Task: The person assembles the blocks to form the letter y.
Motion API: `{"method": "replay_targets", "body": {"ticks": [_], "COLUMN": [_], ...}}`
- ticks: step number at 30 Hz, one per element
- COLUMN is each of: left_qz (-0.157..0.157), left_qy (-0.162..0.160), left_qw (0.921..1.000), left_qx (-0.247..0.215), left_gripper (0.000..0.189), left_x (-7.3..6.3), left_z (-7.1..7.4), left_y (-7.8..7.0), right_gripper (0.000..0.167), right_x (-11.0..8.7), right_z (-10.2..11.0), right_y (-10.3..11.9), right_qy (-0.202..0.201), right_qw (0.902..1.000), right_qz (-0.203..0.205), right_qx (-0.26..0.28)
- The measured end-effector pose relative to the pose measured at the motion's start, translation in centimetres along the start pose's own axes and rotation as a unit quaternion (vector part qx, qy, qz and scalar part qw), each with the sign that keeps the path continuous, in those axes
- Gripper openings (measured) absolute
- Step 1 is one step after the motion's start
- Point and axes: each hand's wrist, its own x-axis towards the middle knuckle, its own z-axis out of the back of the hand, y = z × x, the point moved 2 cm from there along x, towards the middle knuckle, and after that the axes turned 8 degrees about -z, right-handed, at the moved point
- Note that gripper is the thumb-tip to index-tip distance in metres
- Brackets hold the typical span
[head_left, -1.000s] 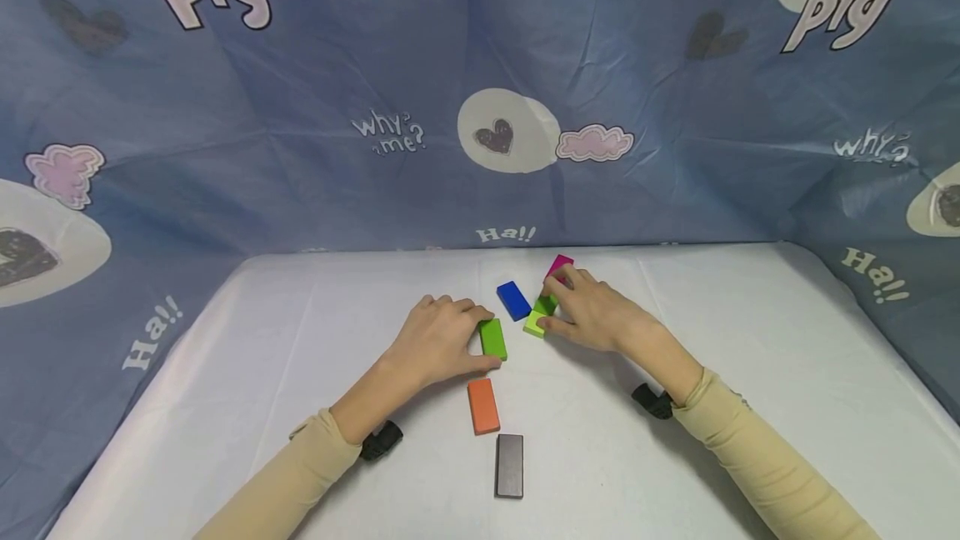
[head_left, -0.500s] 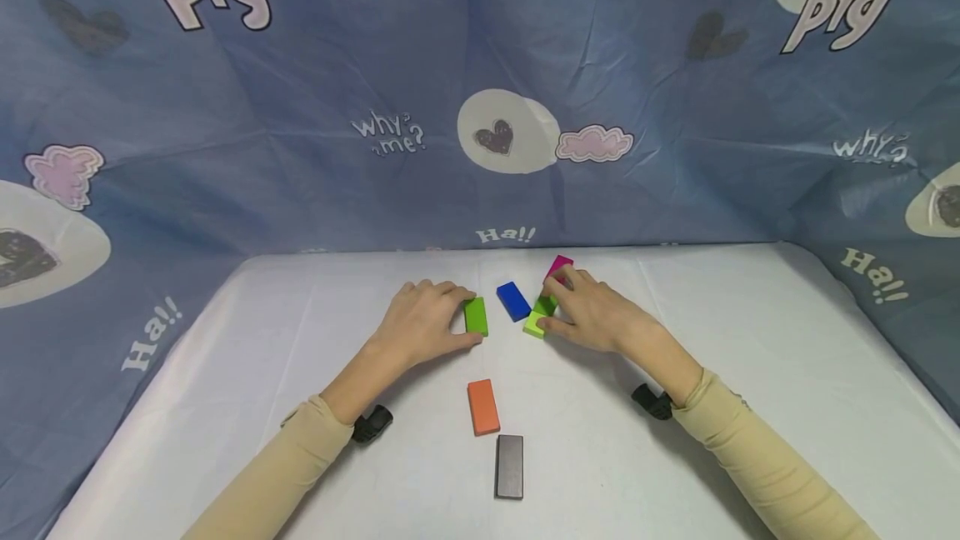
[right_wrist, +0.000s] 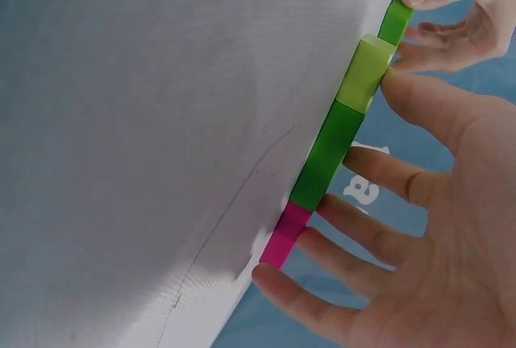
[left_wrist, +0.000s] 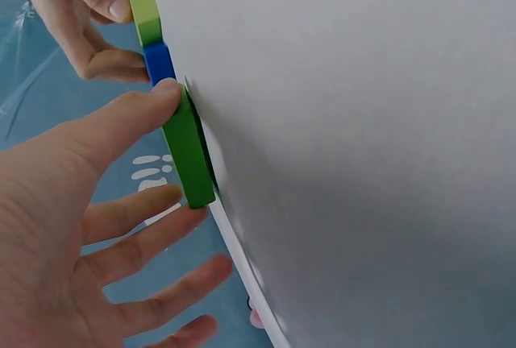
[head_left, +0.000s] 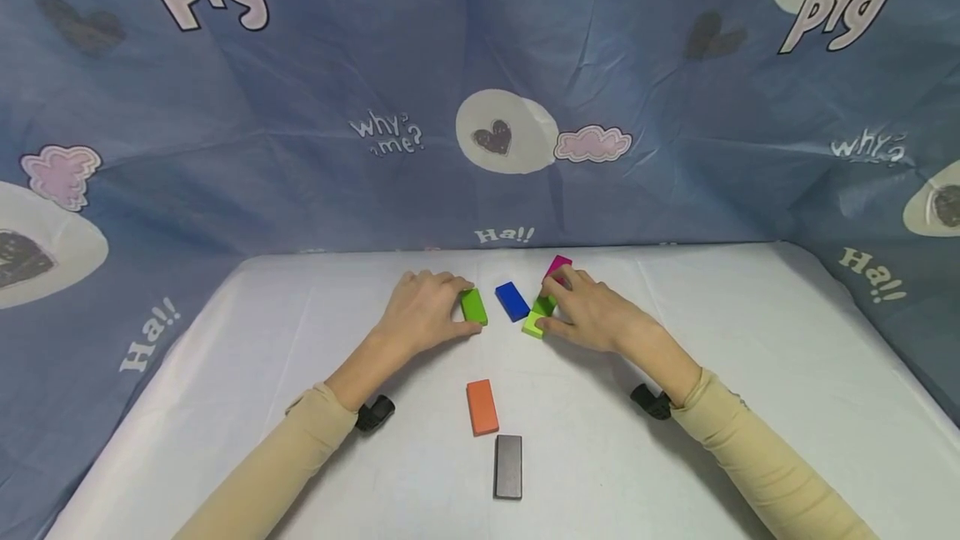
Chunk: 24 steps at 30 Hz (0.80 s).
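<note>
My left hand (head_left: 420, 311) pinches a green block (head_left: 473, 307) between thumb and fingers at its two ends, left of a blue block (head_left: 512, 302). In the left wrist view this green block (left_wrist: 189, 155) stretches from thumb tip to fingertips; the other fingers spread below. My right hand (head_left: 592, 307) holds a light green block (head_left: 533, 324) and a darker green block (head_left: 543, 305) standing end to end, thumb at the light one. A magenta block (head_left: 558, 266) follows beyond; in the right wrist view my outer fingertips reach beside this magenta block (right_wrist: 284, 235).
An orange block (head_left: 482, 407) lies on the white table (head_left: 360, 473), nearer me than the hands. Closer still is a dark grey block (head_left: 508, 467). Behind the table's far edge hangs a blue printed cloth (head_left: 300, 165).
My left hand has carried the green block away from me and slightly left, turning it a little, up to beside the blue block. The right hand and remaining blocks stay put.
</note>
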Motion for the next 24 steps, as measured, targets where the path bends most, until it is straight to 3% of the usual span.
{"method": "replay_targets", "body": {"ticks": [12, 24], "left_qz": [0.015, 0.024], "left_qy": [-0.053, -0.065], "left_qw": [0.9985, 0.9976], "left_qx": [0.007, -0.009], "left_gripper": [0.069, 0.062], "left_x": [2.0, 3.8], "left_z": [-0.1, -0.3], "left_y": [1.6, 2.1], "right_gripper": [0.041, 0.039], "right_x": [0.2, 0.0], "right_z": [0.1, 0.0], "right_y": [0.2, 0.1], "right_qy": [0.005, 0.002], "right_qw": [1.0000, 1.0000], "right_qz": [0.001, -0.004], "right_qx": [-0.001, 0.002]}}
